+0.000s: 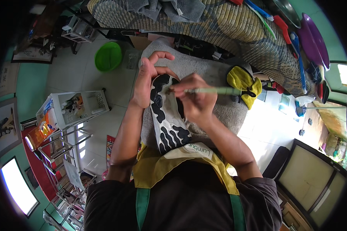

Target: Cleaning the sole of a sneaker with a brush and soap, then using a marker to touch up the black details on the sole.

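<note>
A shoe point(169, 111) rests on the grey towel over my lap, its black and white sole turned up. My left hand point(150, 76) braces the shoe's far end and left side, thumb and index finger raised off it. My right hand point(197, 96) is closed around a pale green brush handle point(225, 91) and is blurred. The brush's working end lies at the sole's upper right, partly hidden by my fingers. Beyond the handle's outer end lies a yellow cloth item with a dark cord point(239, 78) on the grey towel point(228, 114).
A bench with a patterned cover point(219, 23) stands ahead, holding a grey cloth point(188, 10), brushes point(283, 29) and a purple basin point(312, 40). On the floor at the left are a green basin point(108, 57) and a white rack point(72, 108). A glass-fronted cabinet point(306, 176) stands lower right.
</note>
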`<action>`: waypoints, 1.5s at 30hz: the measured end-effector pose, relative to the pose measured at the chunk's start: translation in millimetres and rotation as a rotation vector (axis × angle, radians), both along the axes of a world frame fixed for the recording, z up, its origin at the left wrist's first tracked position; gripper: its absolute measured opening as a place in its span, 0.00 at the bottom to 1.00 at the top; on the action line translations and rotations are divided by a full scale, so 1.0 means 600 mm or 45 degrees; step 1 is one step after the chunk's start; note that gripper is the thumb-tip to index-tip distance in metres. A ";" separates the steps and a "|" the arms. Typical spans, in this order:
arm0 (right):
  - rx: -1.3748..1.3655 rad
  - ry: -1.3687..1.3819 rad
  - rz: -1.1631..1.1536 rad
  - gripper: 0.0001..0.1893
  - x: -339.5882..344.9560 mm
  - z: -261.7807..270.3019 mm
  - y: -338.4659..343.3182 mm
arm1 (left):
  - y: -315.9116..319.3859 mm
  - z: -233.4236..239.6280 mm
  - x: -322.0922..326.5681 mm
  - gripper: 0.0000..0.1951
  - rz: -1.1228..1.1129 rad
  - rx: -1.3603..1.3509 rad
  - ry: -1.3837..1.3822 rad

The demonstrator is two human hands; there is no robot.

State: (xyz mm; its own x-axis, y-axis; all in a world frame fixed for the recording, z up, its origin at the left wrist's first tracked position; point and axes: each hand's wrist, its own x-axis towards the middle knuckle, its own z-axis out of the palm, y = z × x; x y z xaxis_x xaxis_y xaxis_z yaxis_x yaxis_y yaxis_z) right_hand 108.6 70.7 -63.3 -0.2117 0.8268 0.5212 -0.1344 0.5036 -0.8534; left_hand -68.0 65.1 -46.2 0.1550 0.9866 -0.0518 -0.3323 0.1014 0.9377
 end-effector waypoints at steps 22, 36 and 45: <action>-0.484 0.508 0.168 0.05 0.062 0.033 0.045 | 0.000 -0.001 -0.003 0.50 -0.141 0.113 -0.186; 0.246 -0.240 0.350 0.16 0.064 0.042 0.023 | 0.010 -0.006 0.001 0.47 -0.101 -0.001 -0.125; 0.148 -0.161 -0.032 0.08 0.086 0.050 0.080 | 0.013 -0.007 0.004 0.46 -0.110 -0.005 -0.149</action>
State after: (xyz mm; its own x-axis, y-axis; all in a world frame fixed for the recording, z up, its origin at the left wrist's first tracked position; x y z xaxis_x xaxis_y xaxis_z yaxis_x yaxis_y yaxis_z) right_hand 160.3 118.7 -33.4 -0.2615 0.7686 0.5838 -0.0154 0.6015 -0.7987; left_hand -65.8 72.7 -50.4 0.2449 0.9690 -0.0319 -0.4291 0.1378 0.8927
